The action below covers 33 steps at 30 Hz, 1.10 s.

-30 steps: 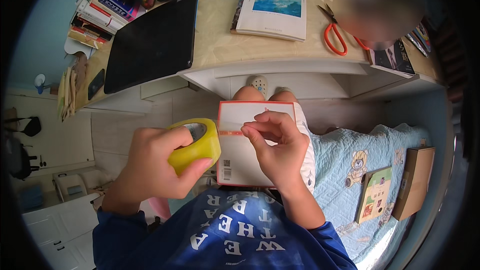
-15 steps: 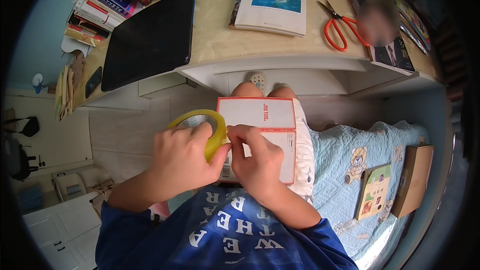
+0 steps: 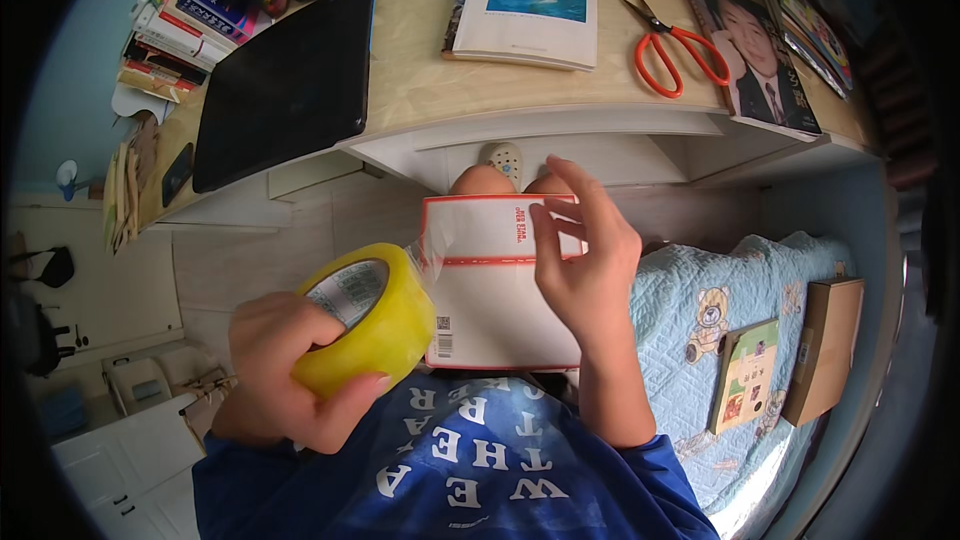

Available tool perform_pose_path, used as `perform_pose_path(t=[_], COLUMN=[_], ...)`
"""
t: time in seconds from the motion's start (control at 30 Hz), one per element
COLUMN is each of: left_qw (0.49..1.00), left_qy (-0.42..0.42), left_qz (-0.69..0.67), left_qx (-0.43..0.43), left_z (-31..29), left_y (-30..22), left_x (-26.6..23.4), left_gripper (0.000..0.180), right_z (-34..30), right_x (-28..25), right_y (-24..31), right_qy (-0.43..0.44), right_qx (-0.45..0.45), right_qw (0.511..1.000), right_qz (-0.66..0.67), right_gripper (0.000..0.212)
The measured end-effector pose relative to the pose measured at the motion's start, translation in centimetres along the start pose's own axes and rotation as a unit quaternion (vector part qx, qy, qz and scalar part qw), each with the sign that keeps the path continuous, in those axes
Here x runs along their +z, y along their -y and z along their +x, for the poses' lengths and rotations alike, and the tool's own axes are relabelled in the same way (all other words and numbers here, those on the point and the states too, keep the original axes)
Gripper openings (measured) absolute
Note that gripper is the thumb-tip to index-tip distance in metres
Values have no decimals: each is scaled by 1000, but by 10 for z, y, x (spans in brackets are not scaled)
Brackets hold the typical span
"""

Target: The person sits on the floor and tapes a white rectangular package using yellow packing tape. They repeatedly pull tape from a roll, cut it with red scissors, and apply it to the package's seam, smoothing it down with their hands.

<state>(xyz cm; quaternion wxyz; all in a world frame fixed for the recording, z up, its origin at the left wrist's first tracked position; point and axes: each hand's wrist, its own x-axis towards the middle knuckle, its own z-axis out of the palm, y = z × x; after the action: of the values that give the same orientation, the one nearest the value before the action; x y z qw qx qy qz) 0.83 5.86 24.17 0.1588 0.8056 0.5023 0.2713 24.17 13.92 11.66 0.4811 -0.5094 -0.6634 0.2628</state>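
My left hand grips a thick roll of yellowish packing tape, fingers inside its cardboard core and thumb on the outer side. A clear strip of tape leaves the roll toward the right; its transparent middle is hard to follow. Over the right side of the book, my right hand appears to pinch the strip's free end between thumb and finger, another finger stretched upward. The white book with red edges lies opened out, cover up, across my lap, its red spine running crosswise.
On the desk ahead are a black laptop, a white book with a blue picture, orange-handled scissors and a dark book. A bed with a blue quilt stands right, holding a green book and cardboard box.
My hands have moved apart: the left, with the tape roll, down and left, the right up and right. A clear strip now comes off the roll.
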Motion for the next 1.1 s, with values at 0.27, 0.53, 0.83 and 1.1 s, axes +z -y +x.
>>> perform_pose_path(t=[0.27, 0.53, 0.83, 1.1], left_qw=[991, 975, 975, 959], left_qy=[-39, -109, -96, -242], left_qz=[127, 182, 168, -72], left_qx=[34, 70, 113, 131], left_z=[-5, -21, -21, -18], left_y=[-10, -11, 18, 42], left_x=[-37, -55, -39, 35], left_gripper=[36, 46, 45, 41], right_z=[92, 176, 178, -35], right_x=[-35, -52, -94, -97], right_y=[-63, -112, -78, -23], right_qy=[-202, -39, 180, 231], right_qx=[-100, -1, 102, 257], right_qw=[946, 882, 852, 841], right_qz=[-233, -470, -480, 416], right_gripper=[26, 40, 44, 50])
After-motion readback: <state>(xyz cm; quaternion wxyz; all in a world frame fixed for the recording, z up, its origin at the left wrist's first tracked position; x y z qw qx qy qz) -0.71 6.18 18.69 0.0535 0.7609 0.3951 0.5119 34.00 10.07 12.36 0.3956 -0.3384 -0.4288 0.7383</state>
